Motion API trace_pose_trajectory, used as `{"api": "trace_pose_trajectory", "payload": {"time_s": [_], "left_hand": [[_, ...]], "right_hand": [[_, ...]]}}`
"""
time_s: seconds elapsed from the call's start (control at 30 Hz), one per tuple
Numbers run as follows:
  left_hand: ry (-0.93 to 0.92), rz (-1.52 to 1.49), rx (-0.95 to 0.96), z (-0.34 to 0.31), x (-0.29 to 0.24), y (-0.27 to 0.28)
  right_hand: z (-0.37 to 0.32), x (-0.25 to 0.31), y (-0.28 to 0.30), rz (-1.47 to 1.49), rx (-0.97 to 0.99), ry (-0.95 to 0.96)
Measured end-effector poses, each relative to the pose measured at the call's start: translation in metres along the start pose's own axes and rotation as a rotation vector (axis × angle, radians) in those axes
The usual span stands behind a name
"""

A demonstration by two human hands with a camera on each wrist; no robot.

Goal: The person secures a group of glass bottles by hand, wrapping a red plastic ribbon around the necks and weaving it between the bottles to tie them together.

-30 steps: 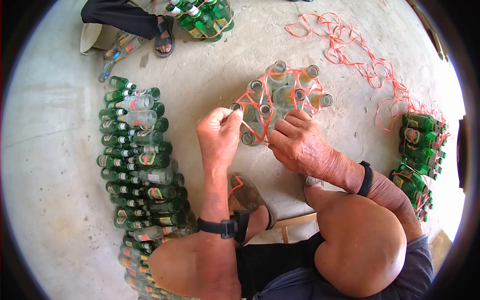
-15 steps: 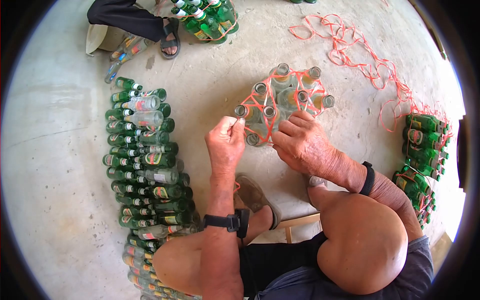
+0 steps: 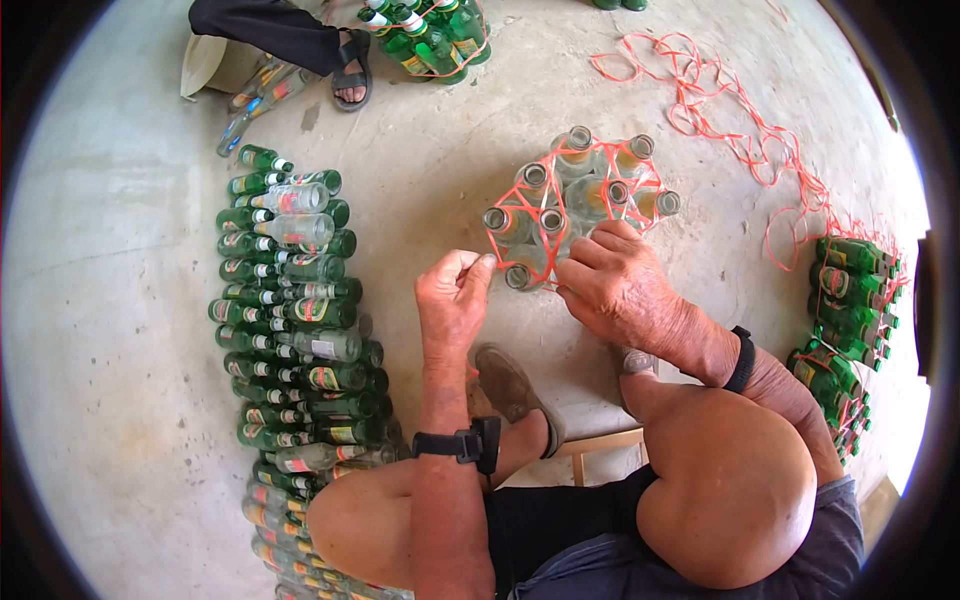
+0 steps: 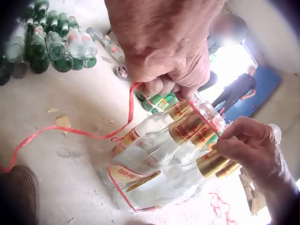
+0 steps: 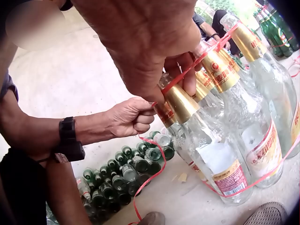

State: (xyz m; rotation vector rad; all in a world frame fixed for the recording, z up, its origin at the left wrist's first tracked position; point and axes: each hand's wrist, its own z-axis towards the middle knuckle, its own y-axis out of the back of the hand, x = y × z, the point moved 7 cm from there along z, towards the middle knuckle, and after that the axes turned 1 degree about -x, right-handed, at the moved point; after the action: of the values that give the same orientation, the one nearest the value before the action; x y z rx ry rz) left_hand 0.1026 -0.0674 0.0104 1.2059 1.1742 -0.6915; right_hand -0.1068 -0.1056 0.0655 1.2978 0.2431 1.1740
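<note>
A cluster of clear glass bottles (image 3: pixel 590 195) with gold neck labels stands upright on the floor, red plastic strap (image 3: pixel 527 207) crisscrossed between the necks and round the lower bodies. My left hand (image 3: pixel 455 305), at the near left of the cluster, pinches the strap; in the left wrist view this hand (image 4: pixel 164 47) has a loose tail (image 4: pixel 79 133) hanging from its curled fingers. On the near side my right hand (image 3: pixel 620 285) pinches the strap by the bottle necks. The right wrist view has the strap taut past a gold neck (image 5: pixel 180 103) beside my right hand (image 5: pixel 145 42).
Rows of green and clear bottles (image 3: pixel 320 312) lie at the left. Strapped green bottles stand at the top (image 3: pixel 430 45) and others lie at the right (image 3: pixel 850 280). Tangled strap (image 3: pixel 700 90) lies at the upper right. Another person's sandalled foot (image 3: pixel 352 75) is at the upper left.
My left hand has moved down and slightly away from the near-left bottle neck. The right hand stays by the necks, its grip little changed. The head view has shifted slightly.
</note>
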Motion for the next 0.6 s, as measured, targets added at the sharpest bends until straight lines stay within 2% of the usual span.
{"api": "trace_pose_trajectory", "payload": {"time_s": [0.1, 0.2, 0.3, 0.6], "left_hand": [[0.105, -0.079, 0.019, -0.003, -0.001, 0.0], [0.052, -0.079, 0.065, -0.001, 0.005, 0.002], [0.273, -0.173, 0.1, -0.008, 0.015, 0.004], [0.308, -0.244, 0.1, -0.009, 0.025, 0.0]], "right_hand": [[0.002, 0.001, 0.002, -0.005, 0.002, 0.003], [0.002, 0.002, 0.003, -0.008, 0.0, 0.003], [0.003, 0.002, 0.002, -0.005, 0.004, 0.006], [0.003, 0.001, 0.001, 0.011, 0.032, -0.021]]}}
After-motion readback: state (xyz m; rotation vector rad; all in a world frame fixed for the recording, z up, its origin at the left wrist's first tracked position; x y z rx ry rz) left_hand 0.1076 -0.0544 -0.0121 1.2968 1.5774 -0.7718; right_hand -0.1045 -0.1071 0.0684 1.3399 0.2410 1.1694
